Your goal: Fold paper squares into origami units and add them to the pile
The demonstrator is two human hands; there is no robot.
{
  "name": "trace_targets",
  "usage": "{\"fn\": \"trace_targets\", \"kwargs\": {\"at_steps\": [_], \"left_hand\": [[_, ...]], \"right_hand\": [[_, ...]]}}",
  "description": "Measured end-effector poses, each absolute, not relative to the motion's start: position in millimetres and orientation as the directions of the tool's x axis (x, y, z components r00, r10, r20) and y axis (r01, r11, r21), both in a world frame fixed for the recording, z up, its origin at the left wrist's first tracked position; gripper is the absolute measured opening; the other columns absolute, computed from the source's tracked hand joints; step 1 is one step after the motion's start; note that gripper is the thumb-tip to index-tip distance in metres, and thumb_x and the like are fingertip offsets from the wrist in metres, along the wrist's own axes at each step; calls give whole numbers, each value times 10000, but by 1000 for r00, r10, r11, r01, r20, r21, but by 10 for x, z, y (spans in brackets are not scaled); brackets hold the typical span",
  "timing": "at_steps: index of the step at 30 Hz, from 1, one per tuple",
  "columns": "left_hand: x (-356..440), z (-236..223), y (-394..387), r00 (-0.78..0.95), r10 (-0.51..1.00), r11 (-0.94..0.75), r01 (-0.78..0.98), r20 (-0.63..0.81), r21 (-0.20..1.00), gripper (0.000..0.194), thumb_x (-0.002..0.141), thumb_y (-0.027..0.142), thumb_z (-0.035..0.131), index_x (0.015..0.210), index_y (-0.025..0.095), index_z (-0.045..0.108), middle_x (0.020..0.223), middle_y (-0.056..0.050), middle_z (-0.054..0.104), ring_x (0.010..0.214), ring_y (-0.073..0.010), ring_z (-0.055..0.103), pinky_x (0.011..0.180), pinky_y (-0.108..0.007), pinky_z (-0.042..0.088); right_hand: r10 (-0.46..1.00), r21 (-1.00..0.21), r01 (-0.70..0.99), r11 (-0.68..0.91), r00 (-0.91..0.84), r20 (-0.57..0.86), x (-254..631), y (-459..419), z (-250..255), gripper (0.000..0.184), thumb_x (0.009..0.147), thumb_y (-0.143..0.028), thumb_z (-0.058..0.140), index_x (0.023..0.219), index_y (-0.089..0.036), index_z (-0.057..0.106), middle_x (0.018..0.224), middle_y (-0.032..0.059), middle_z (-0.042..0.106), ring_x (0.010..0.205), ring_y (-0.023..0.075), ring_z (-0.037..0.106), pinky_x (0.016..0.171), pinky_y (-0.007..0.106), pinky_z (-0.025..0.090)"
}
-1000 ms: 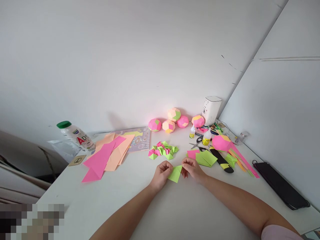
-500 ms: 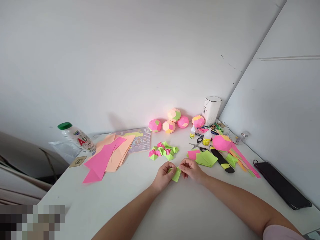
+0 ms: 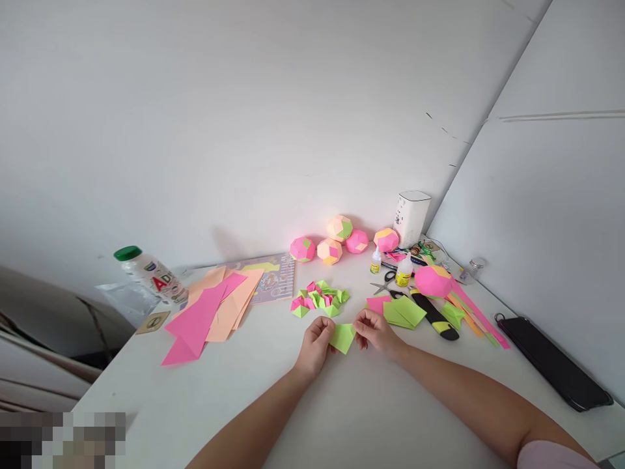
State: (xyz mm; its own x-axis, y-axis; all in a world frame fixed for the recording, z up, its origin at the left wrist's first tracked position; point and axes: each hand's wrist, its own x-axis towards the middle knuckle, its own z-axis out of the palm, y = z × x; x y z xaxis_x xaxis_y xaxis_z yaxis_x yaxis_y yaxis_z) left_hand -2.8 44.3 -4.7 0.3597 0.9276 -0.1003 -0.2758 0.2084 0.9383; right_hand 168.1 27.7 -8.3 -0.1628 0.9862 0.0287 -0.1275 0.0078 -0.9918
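A small piece of green paper [image 3: 343, 339] is stretched between my two hands above the white table. My left hand [image 3: 315, 342] pinches its left side, thumb on top. At its upper right corner, my right hand [image 3: 375, 332] is closed on the paper with thumb and fingertips. Just beyond my hands sits a cluster of folded green and pink paper pieces [image 3: 319, 299]. A stack of green paper squares [image 3: 404, 312] lies beside my right hand, with a pink square [image 3: 377, 304] partly under it.
Faceted paper balls [image 3: 340, 228] stand along the wall. Glue bottles [image 3: 403, 271], scissors [image 3: 388, 286] and a black-and-yellow cutter [image 3: 437, 318] lie at right, near a black phone [image 3: 554, 361]. Pink sheets [image 3: 202, 319], a notebook [image 3: 273, 279] and a white bottle [image 3: 151, 275] are at left.
My hands drew together over the green paper, then moved slightly apart, and more of its face shows now. The view has tilted up a little.
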Motion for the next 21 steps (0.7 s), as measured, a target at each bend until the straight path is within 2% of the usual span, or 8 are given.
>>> {"fn": "trace_targets", "kwargs": {"at_steps": [5, 9, 16, 21], "left_hand": [[-36, -27, 445, 373, 924, 201, -272, -89, 941, 276, 809, 472, 500, 783, 204, 441, 470, 69, 516, 338, -100, 476, 369, -198, 356], [-34, -28, 436, 402, 912, 186, -224, -83, 957, 328, 808, 502, 490, 879, 182, 495, 439, 52, 543, 337, -116, 507, 375, -204, 372], [-9, -48, 446, 444, 888, 192, -121, -120, 974, 377, 784, 525, 508, 768, 149, 526, 475, 31, 551, 311, -102, 490, 326, -201, 352], [-7, -42, 456, 449, 885, 196, -114, -126, 974, 354, 776, 505, 532, 787, 151, 538, 534, 12, 601, 364, -122, 542, 366, -213, 375]], "right_hand": [[991, -988, -152, 24, -126, 44, 1676, 274, -97, 280, 774, -417, 602, 740, -169, 478, 539, -42, 568, 411, 92, 524, 399, 203, 374], [992, -989, -141, 42, -110, 58, 1666, 269, -102, 276, 765, -417, 614, 756, -170, 490, 518, -48, 551, 417, 97, 524, 405, 207, 377], [988, -989, -128, 68, -126, 85, 1672, 261, -94, 247, 767, -385, 622, 753, -162, 516, 511, -46, 549, 434, 93, 514, 422, 209, 392], [987, -989, -134, 68, -136, 87, 1674, 267, -105, 239, 770, -377, 624, 760, -161, 523, 525, -42, 553, 444, 93, 510, 428, 211, 397]]}}
